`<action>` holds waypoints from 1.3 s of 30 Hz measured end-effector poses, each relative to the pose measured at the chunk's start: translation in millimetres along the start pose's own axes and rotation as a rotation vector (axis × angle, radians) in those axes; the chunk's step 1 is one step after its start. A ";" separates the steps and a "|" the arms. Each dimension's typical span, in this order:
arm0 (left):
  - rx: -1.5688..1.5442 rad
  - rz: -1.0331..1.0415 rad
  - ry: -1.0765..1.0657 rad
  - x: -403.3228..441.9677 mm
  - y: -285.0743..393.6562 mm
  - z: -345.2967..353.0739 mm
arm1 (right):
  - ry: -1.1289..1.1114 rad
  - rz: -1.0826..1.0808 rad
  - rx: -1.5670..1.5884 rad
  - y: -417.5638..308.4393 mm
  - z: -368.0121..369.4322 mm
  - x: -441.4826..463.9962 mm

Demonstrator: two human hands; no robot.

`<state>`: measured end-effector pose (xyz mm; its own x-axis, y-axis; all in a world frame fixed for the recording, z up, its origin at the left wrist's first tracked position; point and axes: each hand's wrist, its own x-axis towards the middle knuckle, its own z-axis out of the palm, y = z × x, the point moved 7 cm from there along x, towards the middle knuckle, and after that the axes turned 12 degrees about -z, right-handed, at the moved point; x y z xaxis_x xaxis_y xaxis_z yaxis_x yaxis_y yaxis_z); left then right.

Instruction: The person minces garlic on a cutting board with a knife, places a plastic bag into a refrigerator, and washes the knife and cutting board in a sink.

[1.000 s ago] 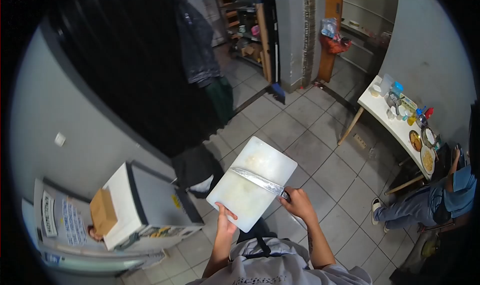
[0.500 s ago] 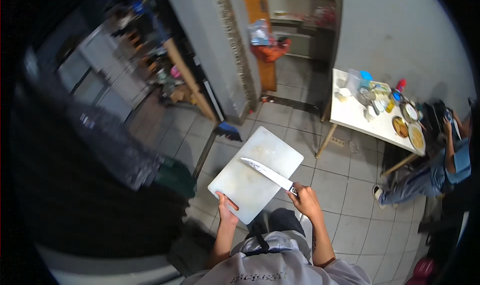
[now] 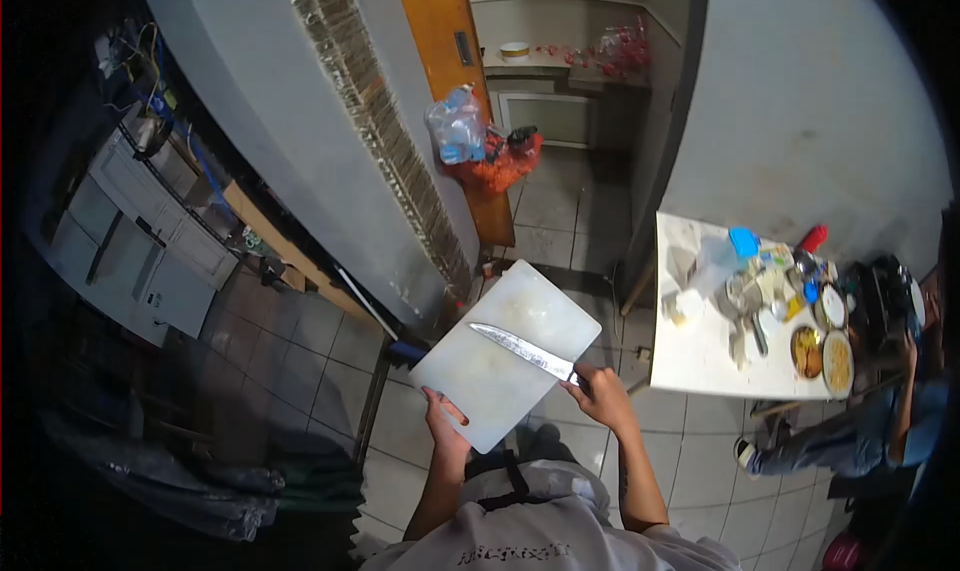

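A white cutting board (image 3: 478,386) is held in front of my body, tilted in view, with faint brownish stains. My left hand (image 3: 446,429) is closed on its near left corner, with fingers through the handle slot. A large kitchen knife (image 3: 515,350) lies across the board, its shiny blade pointing to the left. My right hand (image 3: 602,398) is wrapped around the knife's dark handle at the board's right edge. Most of that handle is hidden by the fingers.
On the right stands a white table (image 3: 690,361) bearing plates of food, bowls and bottles. Beyond it is another person (image 3: 880,421). An orange door (image 3: 440,21) with hanging plastic bags (image 3: 458,126) stands ahead, beside a doorway. Dark cloth (image 3: 200,486) hangs at left.
My view has moved forward and turned, so the doorway and bags look nearer and the table sits lower in view. Both hands keep hold of the board and knife.
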<state>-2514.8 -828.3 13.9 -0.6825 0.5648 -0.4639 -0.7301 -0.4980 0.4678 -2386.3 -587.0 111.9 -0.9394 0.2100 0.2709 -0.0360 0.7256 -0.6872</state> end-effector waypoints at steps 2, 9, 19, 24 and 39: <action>-0.198 -0.022 -0.668 59.9 15.1 31.6 | -0.040 0.107 -0.063 30.2 -15.9 50.5; -0.033 -0.045 0.139 257.1 26.7 174.4 | 0.351 0.190 0.042 146.0 -87.1 201.1; 0.071 -0.448 -0.015 561.1 10.8 413.3 | 0.562 0.569 -0.071 331.9 -213.8 377.7; 0.100 -0.459 -0.044 698.9 20.1 461.5 | 0.578 0.559 -0.039 416.5 -240.5 480.4; -0.357 0.057 0.204 1028.7 158.0 506.2 | 0.130 0.118 0.075 648.5 -253.7 951.2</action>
<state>-3315.5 7.0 -8.6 -0.6887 0.4052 -0.6012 -0.6319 -0.7421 0.2237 -3216.7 249.6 95.0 -0.8869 0.3772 0.2665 0.0425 0.6412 -0.7662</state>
